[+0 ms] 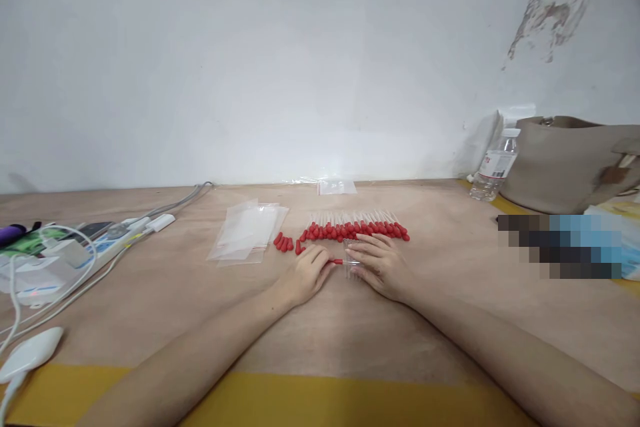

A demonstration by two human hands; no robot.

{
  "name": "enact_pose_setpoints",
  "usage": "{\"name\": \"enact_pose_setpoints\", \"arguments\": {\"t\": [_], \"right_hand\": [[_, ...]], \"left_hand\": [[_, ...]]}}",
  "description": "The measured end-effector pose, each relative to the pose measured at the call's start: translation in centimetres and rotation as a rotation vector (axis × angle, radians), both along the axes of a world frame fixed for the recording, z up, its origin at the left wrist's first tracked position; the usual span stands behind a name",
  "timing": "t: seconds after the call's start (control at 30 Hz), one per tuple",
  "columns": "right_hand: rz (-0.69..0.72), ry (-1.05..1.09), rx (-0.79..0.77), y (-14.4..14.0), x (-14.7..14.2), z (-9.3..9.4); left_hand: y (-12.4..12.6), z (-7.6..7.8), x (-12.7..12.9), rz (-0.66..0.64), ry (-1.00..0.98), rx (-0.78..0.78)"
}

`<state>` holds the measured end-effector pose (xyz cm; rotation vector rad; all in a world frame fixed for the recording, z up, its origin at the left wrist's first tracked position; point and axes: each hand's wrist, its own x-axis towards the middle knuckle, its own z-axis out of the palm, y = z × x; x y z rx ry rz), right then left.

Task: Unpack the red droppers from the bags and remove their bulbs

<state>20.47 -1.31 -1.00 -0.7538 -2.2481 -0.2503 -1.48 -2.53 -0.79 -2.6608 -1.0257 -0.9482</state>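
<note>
I am looking across a wide wooden table (150, 293) that is running up to a white wall (250, 47), with a yellow strip (350, 403) lying along its near edge. At the far right a beige bag (565, 163) is sitting against the wall, and a clear water bottle (495, 167) is standing just to its left. At the far left a white power strip (95, 247) is lying among grey cables (185, 197), and a white plug-like piece (30, 353) is resting near the left corner.

Left of centre a stack of clear plastic bags (247, 230) is lying flat, and one more small clear bag (337, 187) is lying by the wall. In the middle a row of droppers with red bulbs (357, 227) is lying side by side, and a few loose red bulbs (283, 242) are sitting just left of it.

My left hand (306, 273) is resting on the table just near of the row, fingers curled, pinching the red end of a single dropper (337, 261) at its tips. My right hand (380, 265) is lying just right of it, fingers half curled over a small clear bag (353, 267) and pressing it to the table; I cannot tell how firmly it is gripping. The single dropper is lying between the two hands, pointing into that bag's mouth.
</note>
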Motion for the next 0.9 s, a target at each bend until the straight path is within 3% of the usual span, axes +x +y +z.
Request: {"name": "enact_pose_setpoints", "arguments": {"t": [0.43,0.67,0.9], "right_hand": [[0.062,-0.024,-0.058,-0.8,-1.3,0.1],[0.218,0.04,0.025,0.2,-1.1,-1.1],[0.208,0.005,0.063,-0.4,-1.0,-1.3]], "left_hand": [[-0.5,1.2,1.0,-0.046,0.062,0.134],[-0.8,1.8,0.8,-0.032,0.234,0.163],[-1.0,2.1,0.5,-0.012,0.297,0.176]]}}
